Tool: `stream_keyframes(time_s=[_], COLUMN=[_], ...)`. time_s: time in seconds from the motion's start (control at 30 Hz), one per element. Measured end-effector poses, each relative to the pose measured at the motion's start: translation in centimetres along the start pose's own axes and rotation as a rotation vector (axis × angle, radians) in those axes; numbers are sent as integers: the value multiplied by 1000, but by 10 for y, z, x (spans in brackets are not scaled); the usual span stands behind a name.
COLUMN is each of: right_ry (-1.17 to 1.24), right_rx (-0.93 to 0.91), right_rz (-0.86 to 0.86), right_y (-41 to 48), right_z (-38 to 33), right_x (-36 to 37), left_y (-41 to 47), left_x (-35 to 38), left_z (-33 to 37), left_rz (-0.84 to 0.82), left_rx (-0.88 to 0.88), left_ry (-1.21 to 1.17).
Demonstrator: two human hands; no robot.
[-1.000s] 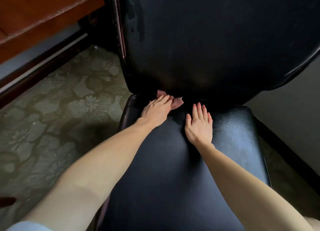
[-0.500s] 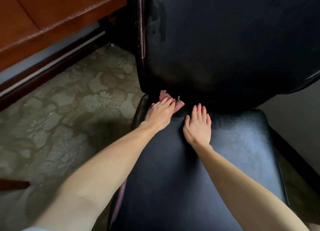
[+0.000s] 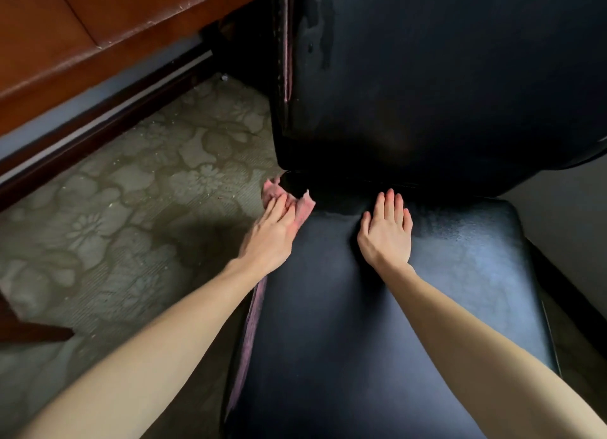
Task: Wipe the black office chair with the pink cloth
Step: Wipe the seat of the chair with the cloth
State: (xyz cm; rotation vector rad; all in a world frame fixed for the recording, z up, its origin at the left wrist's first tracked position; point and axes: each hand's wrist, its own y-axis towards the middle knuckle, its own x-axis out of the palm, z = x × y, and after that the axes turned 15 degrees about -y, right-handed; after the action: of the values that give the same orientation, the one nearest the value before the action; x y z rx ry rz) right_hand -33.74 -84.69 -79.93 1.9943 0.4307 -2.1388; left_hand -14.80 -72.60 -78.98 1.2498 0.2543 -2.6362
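Two hands rest on the black office chair [image 3: 328,340] filling the frame's right: right hand [image 3: 387,235] flat, empty, unmoved; left hand [image 3: 272,238], fingers straight, has pushed the pink cloth [image 3: 305,208] leftward to the seat's back corner, mid-frame, so that crease seems wiped

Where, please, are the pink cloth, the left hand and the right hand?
pink cloth [image 3: 303,209], head view, on the corner beyond the fingertips
left hand [image 3: 272,238], head view, on its back
right hand [image 3: 387,233], head view, on its back
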Motion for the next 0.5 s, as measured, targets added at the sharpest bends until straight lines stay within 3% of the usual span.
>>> stream_keyframes(time_s=[0.27,0.5], right_ry=[-31,-32], right_rx=[-172,-172], right_rz=[-18,-5], right_y=[-32,-29], right_z=[-26,-25], right_x=[1,4], left_y=[66,56], left_x=[1,-3], left_z=[8,-1], left_rz=[-67,-81], left_rx=[-254,-168], left_ry=[-137,-124])
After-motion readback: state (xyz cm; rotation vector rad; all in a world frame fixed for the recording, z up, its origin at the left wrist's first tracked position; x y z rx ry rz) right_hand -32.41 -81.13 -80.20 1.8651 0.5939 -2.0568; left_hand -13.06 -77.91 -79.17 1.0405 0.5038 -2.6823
